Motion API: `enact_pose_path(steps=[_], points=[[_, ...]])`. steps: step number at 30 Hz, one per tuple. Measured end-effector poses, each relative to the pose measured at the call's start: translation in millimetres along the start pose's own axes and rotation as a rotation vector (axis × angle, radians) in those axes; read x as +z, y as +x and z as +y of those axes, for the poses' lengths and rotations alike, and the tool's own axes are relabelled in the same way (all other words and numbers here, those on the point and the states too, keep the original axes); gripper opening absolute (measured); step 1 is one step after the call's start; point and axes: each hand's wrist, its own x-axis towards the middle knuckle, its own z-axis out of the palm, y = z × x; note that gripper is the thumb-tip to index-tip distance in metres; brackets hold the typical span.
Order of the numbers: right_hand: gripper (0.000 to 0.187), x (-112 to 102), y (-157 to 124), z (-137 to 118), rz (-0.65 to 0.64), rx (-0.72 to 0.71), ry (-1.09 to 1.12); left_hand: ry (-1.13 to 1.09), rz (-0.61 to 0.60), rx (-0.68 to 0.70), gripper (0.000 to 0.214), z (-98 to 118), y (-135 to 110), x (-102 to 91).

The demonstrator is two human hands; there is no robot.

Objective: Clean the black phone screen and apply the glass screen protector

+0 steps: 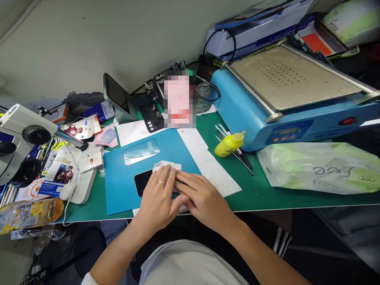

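A dark-screened phone (pixel 141 183) lies face up at the front of the blue mat (pixel 118 198), its right part hidden by my hands. A white wipe, perhaps tissue or cloth (pixel 166 163), shows beyond my fingertips over the phone. My left hand (pixel 156 196), with a ring on one finger, presses its close-set fingers on the wipe. My right hand (pixel 204 198) meets it from the right, fingers together at the wipe's edge; its fingertips are partly covered. Behind the phone, a clear screen glass (pixel 141 151) lies flat on the mat.
Right of the mat lie a yellow squeeze bottle (pixel 230 144), thin tools (pixel 245 162) and a plastic wipes pack (pixel 320 168). A blue machine with a metal plate (pixel 285 79) stands behind. A microscope (pixel 32 134), boxes and a tilted display (pixel 120 97) crowd the left.
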Motion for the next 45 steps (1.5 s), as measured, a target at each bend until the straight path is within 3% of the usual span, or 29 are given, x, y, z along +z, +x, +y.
enact_pose_path(steps=[3,6,9,13,22,31,35,41,45], points=[[0.033,0,1,-2,0.028,0.017,0.002,0.005,-0.029,-0.020,0.071,-7,-5,0.2],[0.030,0,1,-3,0.068,0.046,0.023,0.013,0.012,-0.049,0.054,-7,-7,-6.1],[0.027,-2,2,-2,0.161,0.137,0.095,0.034,0.049,-0.057,0.047,-4,3,-8.3],[0.033,-4,1,1,0.231,0.236,0.132,0.092,-0.025,-0.041,0.052,-8,21,3.8],[0.039,2,-4,4,0.175,0.237,0.106,0.151,-0.114,-0.023,0.068,-9,19,22.1],[0.051,6,-16,11,0.056,0.328,0.141,0.068,-0.265,-0.017,0.066,-23,4,-2.2],[0.060,10,-21,11,0.028,0.326,0.131,0.052,-0.236,-0.071,0.067,-27,-4,-10.6],[0.071,15,-28,18,-0.048,0.270,0.139,0.096,-0.179,-0.094,0.070,-23,-22,1.0],[0.062,2,-7,7,0.064,0.275,0.204,0.107,-0.130,-0.100,0.071,-23,-24,3.0]])
